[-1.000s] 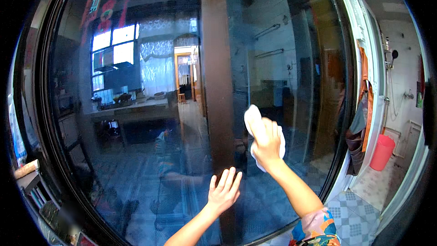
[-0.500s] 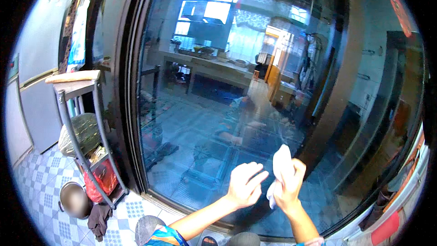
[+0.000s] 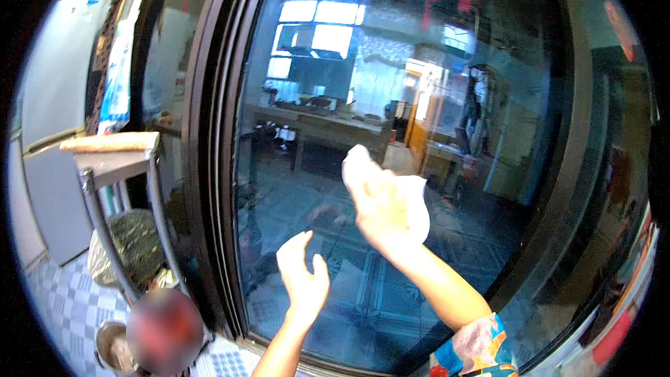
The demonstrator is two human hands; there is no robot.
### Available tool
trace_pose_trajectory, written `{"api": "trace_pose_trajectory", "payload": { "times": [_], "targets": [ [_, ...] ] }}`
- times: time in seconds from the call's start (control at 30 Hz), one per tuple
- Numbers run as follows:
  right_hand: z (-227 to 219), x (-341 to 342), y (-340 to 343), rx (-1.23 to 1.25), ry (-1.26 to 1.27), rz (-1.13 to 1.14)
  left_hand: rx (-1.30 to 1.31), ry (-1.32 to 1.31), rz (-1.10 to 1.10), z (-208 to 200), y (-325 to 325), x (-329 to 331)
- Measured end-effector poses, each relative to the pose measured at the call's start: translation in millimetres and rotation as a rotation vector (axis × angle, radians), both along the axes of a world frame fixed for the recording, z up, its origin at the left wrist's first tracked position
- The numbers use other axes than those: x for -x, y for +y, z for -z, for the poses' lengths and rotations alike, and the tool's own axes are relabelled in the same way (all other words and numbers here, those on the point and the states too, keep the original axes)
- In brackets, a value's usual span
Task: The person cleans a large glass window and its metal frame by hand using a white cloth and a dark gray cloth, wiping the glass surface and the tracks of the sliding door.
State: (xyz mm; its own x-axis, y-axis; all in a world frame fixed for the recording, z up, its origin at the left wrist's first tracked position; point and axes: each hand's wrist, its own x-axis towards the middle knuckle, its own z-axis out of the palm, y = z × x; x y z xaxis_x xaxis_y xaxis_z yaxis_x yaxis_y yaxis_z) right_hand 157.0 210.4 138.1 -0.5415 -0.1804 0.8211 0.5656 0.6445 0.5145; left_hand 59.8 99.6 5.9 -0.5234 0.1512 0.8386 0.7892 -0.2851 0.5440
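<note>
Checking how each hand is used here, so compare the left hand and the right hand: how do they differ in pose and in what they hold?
The right hand is raised higher and grips a white cloth against the glass door; the left hand sits lower, open and empty, fingers spread. Both are bare and reach toward the same pane.

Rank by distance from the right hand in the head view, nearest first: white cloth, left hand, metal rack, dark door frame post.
1. white cloth: in the right hand.
2. left hand: below-left, on the glass.
3. dark door frame post: farther left.
4. metal rack: far left.
</note>
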Motion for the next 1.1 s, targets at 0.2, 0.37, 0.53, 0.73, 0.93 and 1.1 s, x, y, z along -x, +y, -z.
{"api": "trace_pose_trajectory", "payload": {
  "times": [0.2,0.37,0.53,0.73,0.93,1.1],
  "targets": [
    [-64.0,9.4,-34.0,-0.053,-0.243,0.221,0.018,-0.138,0.014,17.8,1.5,72.1],
    [-117.8,27.8,-17.3,-0.187,0.224,0.24,0.002,-0.251,0.156,13.8,8.1,89.8],
    [-55.3,92.3,-67.3,0.017,-0.185,0.383,-0.009,-0.356,0.125,26.2,-3.2,121.2],
    [-39.2,50.7,-51.9,0.017,-0.34,0.22,-0.053,-0.331,0.115,18.5,-10.0,122.6],
    [-99.9,21.2,-3.7,-0.254,0.312,0.095,0.021,-0.213,0.129,15.5,8.0,97.3],
    [-126.1,106.3,-16.0,-0.199,0.37,0.041,0.043,-0.207,0.085,16.8,19.3,85.1]
  ]
}}
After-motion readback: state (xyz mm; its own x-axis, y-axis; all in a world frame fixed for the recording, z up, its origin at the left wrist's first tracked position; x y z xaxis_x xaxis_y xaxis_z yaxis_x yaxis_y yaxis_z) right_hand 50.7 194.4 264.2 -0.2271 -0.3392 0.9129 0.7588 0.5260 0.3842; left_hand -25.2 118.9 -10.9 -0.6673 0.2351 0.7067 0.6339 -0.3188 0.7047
